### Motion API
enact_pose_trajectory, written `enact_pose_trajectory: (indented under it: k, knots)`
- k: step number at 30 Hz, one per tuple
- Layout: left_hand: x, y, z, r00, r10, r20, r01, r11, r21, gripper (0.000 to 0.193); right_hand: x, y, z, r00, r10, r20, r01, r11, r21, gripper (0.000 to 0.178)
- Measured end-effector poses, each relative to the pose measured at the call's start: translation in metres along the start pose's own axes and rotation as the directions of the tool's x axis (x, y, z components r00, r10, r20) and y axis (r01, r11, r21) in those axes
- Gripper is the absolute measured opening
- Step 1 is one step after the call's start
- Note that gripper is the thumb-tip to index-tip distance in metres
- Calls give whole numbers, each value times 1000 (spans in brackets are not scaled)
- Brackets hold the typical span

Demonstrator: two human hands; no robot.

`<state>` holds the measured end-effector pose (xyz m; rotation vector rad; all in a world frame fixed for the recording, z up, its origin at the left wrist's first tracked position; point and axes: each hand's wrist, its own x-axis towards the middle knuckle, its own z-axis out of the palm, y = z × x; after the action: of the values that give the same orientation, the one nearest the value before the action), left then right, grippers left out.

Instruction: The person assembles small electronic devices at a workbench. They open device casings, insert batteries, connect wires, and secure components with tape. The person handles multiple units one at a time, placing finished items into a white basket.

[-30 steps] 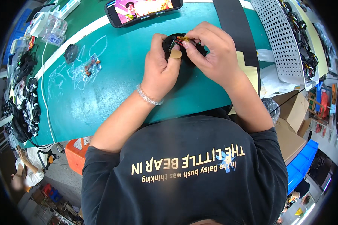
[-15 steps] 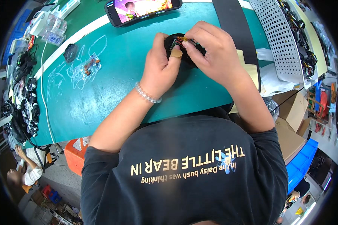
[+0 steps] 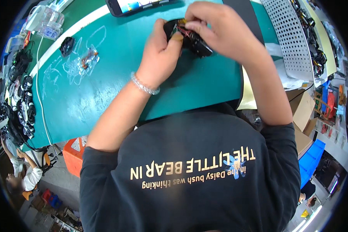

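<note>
A black casing (image 3: 200, 45), opened up with thin red wires and a bit of green circuit board inside, is held just over the green table. My left hand (image 3: 160, 54) wraps round its left side, the thumb in a tan cover pressing at the inner edge. At the casing's top, my right hand (image 3: 222, 29) pinches a small yellow piece (image 3: 183, 22) between thumb and forefinger. What exactly that piece joins to is hidden by the fingers. The casing's right end sticks out below my right hand, tilted down.
A phone (image 3: 139, 5) with a lit screen stands beyond my hands. Left on the table (image 3: 92, 104) lie a clear bag of small orange-brown parts (image 3: 85, 62) and a crumpled black bag (image 3: 67, 46). A white perforated basket (image 3: 288, 38) holds black cabled parts at right.
My right hand has lifted up and away from the casing's middle, its forearm swung outward. More of the casing shows, and the whole view has shifted slightly.
</note>
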<state>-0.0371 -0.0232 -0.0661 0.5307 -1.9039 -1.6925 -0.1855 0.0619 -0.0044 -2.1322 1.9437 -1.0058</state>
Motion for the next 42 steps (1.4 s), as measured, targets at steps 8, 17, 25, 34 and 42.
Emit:
enact_pose_trajectory:
  k: [8,17,25,34,42]
  knots:
    - [4,7,-9,987,-136,84,149,972,-183,13,19,-6,-12,988,17,156,-31,995,91,12]
    - [4,9,-15,975,-205,90,223,925,-309,15,16,-7,6,998,19,65,-22,999,44,11]
    - [5,22,-2,957,-291,-13,279,928,-246,21,-7,12,30,970,15,-242,2,997,72,13]
    - [-11,25,14,998,-20,55,35,956,-293,34,-32,-21,-1,933,353,73,-355,865,356,22]
    - [-15,17,8,972,68,225,-31,986,-165,38,-45,50,-150,649,562,-512,-339,817,467,25]
